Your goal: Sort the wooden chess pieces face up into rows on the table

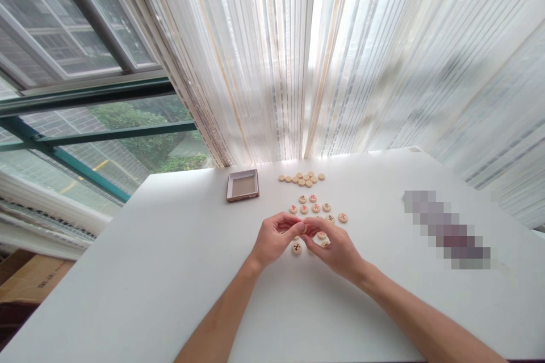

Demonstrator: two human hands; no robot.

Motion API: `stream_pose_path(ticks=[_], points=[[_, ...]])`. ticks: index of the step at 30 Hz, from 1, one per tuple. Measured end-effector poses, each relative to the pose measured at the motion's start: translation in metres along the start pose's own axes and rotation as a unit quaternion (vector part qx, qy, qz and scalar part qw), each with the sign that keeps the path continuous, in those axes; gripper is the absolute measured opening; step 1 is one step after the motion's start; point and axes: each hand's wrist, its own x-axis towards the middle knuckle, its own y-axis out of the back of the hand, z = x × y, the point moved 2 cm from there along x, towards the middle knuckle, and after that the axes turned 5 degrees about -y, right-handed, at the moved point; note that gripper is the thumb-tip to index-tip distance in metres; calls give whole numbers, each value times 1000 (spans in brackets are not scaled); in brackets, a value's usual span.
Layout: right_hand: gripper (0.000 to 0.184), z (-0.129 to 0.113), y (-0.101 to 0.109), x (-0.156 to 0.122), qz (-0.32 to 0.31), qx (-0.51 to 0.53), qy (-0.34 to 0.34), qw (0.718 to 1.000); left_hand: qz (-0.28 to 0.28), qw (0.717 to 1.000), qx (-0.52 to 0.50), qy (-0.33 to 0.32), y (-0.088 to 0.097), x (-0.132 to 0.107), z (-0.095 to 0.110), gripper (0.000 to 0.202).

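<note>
Between the fingertips of both hands is a round wooden xiangqi piece (302,228), only partly visible. My left hand (276,237) pinches it from the left, and my right hand (336,241) meets it from the right with bent fingers. Beneath and around the hands lie several more xiangqi pieces with red or black characters, among them a black-marked piece (297,248) just below the fingers and a red-marked piece (343,218) to the right. Some pieces are partly hidden by my hands. Farther back, a group of pieces (301,182) shows plain tops.
An open shallow box (242,198) sits at the back left of the white table (170,272). A blurred-out object (447,232) lies on the right. Striped curtains (264,57) hang behind the table, beside a window (85,96). A cardboard box (38,278) stands at lower left.
</note>
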Motion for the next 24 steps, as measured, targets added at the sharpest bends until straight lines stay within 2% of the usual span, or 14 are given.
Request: stream_pose_path(ticks=[6,13,24], points=[[22,3,4,3,6,-31,-15,999,-11,1000,17,-6,-1,1,3,29],[21,6,7,6,7,-19,-27,999,-51,999,15,-12,-2,0,2,34],[18,0,8,8,-1,35,-46,998,-31,998,54,-28,-2,0,7,34]])
